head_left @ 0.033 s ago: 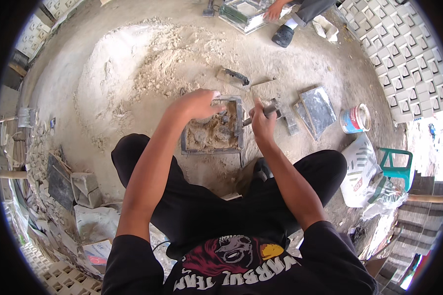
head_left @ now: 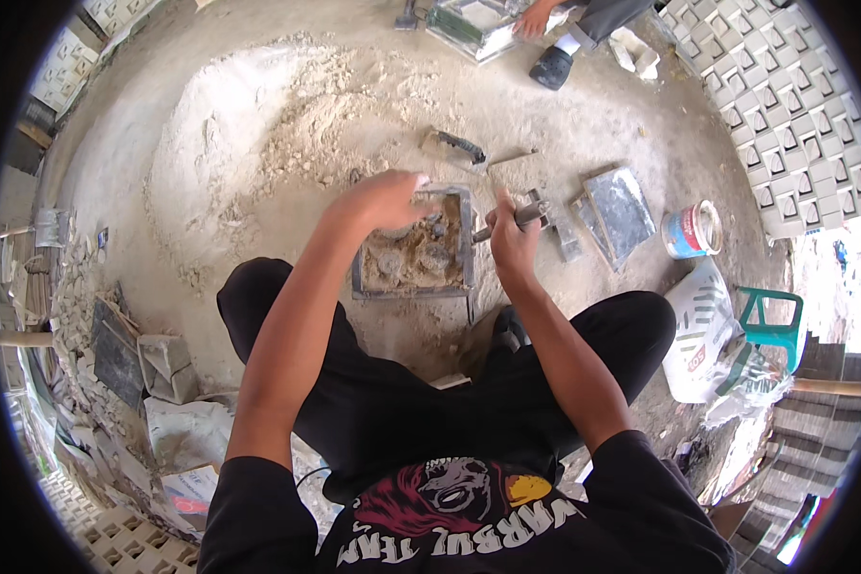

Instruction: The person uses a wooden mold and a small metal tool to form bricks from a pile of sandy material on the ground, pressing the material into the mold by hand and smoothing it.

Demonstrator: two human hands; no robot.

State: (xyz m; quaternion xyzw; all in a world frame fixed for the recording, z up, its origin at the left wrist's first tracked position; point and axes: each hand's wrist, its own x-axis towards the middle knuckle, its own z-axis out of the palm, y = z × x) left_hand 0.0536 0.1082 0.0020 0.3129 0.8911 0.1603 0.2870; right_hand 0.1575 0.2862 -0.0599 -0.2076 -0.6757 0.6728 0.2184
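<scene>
A square dark-framed mould lies on the ground between my legs, with damp sandy mix and round raised shapes inside. My left hand is over its far left corner, fingers stretched and apart; whether they touch the frame is hard to tell. Just right of the mould, my right hand is closed round a hammer with a grey metal head. A grey metal piece lies beyond that hand. Farther out is a trowel-like tool with a black handle.
A pale powder heap spreads at the far left. To the right lie dark flat plates, a paint bucket, a white sack and a green stool. Another person's hand rests by a frame.
The hammer in my right hand has tilted slightly. My left hand and the mould look the same.
</scene>
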